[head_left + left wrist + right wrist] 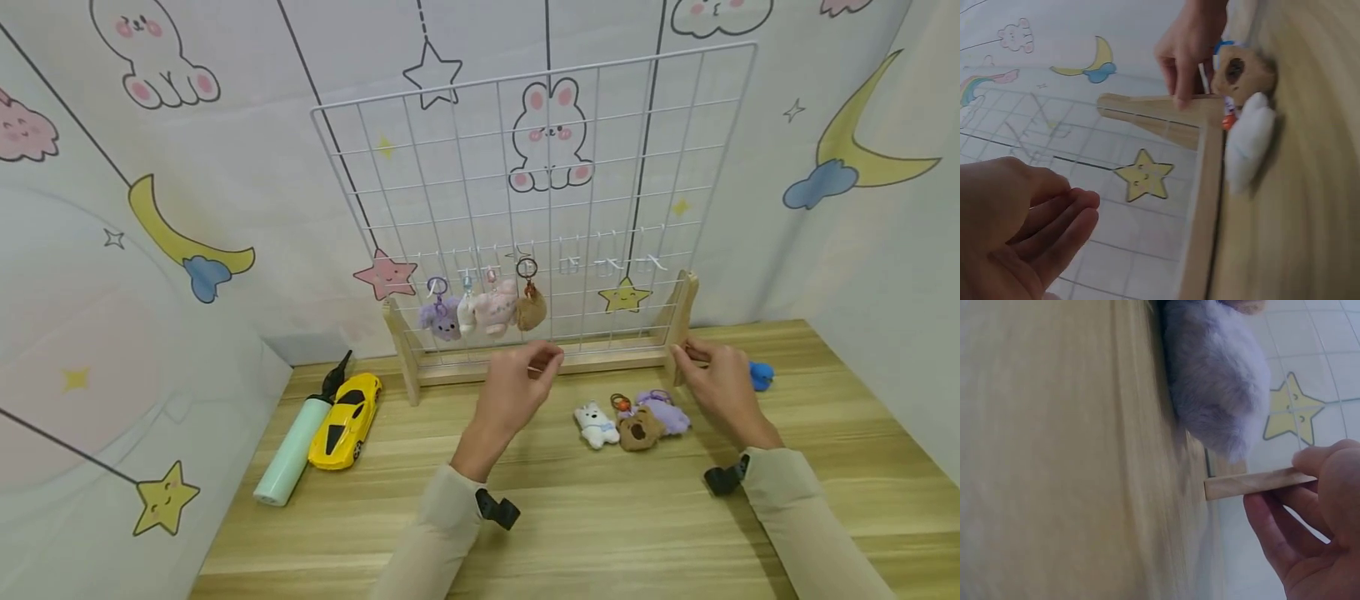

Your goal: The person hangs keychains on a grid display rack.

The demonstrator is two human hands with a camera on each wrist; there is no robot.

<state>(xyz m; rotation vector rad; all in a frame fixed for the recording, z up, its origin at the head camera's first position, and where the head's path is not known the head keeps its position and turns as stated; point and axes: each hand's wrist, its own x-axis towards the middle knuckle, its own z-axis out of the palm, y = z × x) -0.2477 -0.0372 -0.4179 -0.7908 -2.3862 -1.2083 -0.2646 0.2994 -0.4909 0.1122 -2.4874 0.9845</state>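
Observation:
A white wire grid rack [577, 208] stands in a wooden base [615, 358]. My right hand [723, 387] pinches the base's right wooden leg [1260, 482] between thumb and fingers. The left hand [517, 383] is in front of the rack's lower middle, its fingers [1066, 231] loosely bent with nothing between them. Four plush keychains hang on hooks at the left: a purple one [442, 319], a white one [467, 315], a pink one [495, 308] and a brown one [532, 310].
Before the base's right half lie a white plush [596, 425], a brown plush [640, 429] and a purple plush [667, 412]. A blue object [761, 375] is beyond my right hand. At the left lie a yellow toy car [347, 421] and a mint-green cylinder [292, 454].

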